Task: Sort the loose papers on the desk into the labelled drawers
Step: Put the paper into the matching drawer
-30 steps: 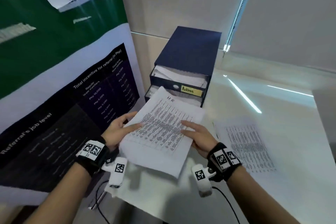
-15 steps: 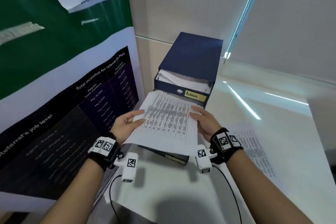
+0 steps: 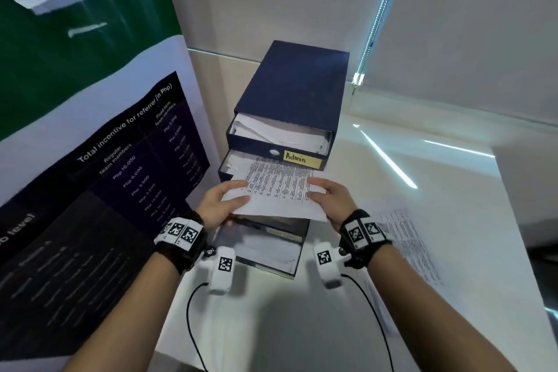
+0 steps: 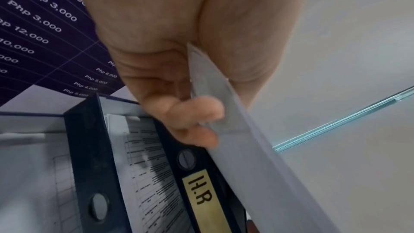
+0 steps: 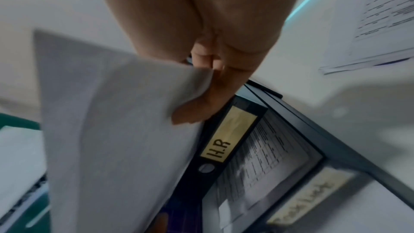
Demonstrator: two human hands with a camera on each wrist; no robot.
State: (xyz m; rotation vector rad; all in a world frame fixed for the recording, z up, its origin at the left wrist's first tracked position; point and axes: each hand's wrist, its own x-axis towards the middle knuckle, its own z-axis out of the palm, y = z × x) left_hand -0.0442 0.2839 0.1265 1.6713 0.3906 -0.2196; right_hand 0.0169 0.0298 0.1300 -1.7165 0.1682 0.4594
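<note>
A printed sheet (image 3: 277,187) is held level between my two hands. My left hand (image 3: 232,196) pinches its left edge and my right hand (image 3: 317,190) pinches its right edge. Its far end lies in the open second drawer of the navy drawer unit (image 3: 293,93), under the top drawer's "Admin" label (image 3: 302,158). In the left wrist view my fingers (image 4: 197,118) curl under the sheet (image 4: 246,157) above the "H.R" label (image 4: 201,190). The right wrist view shows the sheet (image 5: 112,121) over the same label (image 5: 218,145). The lowest drawer (image 3: 265,251) is pulled out and holds papers.
More printed papers (image 3: 407,244) lie on the white desk (image 3: 453,190) to the right of my right wrist. A large poster (image 3: 90,175) stands along the left side. A blind chain (image 3: 377,18) hangs behind the unit. Wrist camera cables trail on the desk near me.
Both hands carried the sheet forward and down toward the drawer unit. Its far end now lies under the Admin drawer front, in the second drawer.
</note>
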